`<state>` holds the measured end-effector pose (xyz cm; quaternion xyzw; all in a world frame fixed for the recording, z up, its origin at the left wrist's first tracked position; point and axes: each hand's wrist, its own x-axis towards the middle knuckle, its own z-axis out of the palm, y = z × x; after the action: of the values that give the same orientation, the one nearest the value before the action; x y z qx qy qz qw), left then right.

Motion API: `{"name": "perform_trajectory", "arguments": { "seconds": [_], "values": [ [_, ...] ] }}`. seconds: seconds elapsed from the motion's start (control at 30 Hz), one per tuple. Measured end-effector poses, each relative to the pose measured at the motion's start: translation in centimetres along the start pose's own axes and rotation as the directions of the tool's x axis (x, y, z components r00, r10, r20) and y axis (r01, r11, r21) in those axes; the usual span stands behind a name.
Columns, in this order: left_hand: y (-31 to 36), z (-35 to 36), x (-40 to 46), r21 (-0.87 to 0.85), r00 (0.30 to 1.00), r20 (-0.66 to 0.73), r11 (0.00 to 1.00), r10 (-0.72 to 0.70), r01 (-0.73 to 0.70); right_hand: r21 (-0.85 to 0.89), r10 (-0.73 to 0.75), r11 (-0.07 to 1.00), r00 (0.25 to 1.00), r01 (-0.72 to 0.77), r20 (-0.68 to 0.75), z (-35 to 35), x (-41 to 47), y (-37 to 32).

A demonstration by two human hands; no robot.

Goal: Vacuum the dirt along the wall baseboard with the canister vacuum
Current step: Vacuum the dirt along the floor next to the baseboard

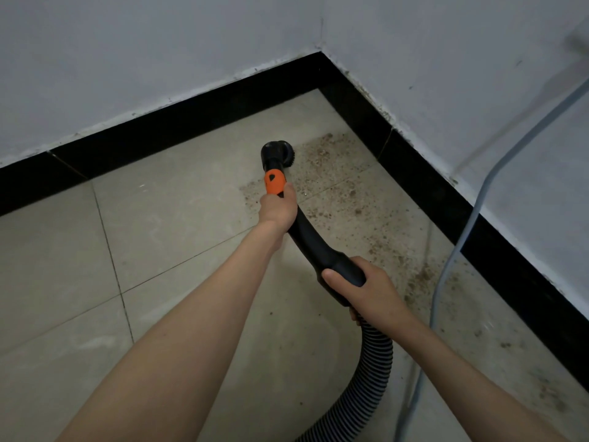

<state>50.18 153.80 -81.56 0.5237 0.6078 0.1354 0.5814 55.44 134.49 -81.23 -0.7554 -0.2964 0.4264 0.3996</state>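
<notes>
A black vacuum wand point(314, 240) with an orange collar point(274, 183) ends in a round brush nozzle point(280, 151) that sits on the beige floor tiles near the room's corner. My left hand point(276, 209) grips the wand just below the orange collar. My right hand point(366, 287) grips the wand's thick lower end, where the ribbed black hose point(371, 371) begins. Brown dirt point(338, 173) is scattered on the tiles right of the nozzle and runs along the black baseboard point(424, 183) of the right wall. The canister itself is out of view.
Two grey-white walls meet in a corner point(321, 49) ahead, each with a black baseboard. A thin pale cable point(471, 231) hangs down the right wall and trails over the floor beside the dirt. The floor tiles point(153, 218) on the left look clean.
</notes>
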Motion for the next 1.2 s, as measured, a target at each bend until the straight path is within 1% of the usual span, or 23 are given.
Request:
{"name": "perform_trajectory", "arguments": {
  "seconds": [0.3,0.57,0.73,0.97,1.2],
  "values": [
    [1.5,2.8,1.4,0.040,0.998,0.037,0.998,0.042,-0.044,0.062,0.010,0.998,0.997,-0.005,-0.077,-1.2,1.3,0.8],
    [2.8,5.0,2.2,0.080,0.996,0.078,0.995,0.052,-0.058,0.089,0.030,0.996,0.993,-0.020,-0.115,-2.3,2.5,1.4],
    [3.9,6.5,2.7,0.084,0.993,0.101,0.994,0.058,-0.067,0.095,0.036,0.995,0.986,-0.021,-0.164,-3.0,3.2,1.6],
    [5.2,8.4,3.1,0.138,0.986,0.148,0.985,0.081,-0.102,0.142,0.049,0.990,0.975,-0.018,-0.217,-3.9,3.6,1.7],
    [5.6,8.9,3.0,0.103,0.977,0.187,0.987,0.104,-0.125,0.141,0.066,0.989,0.966,-0.031,-0.252,-3.7,3.3,1.3]
  ]
}}
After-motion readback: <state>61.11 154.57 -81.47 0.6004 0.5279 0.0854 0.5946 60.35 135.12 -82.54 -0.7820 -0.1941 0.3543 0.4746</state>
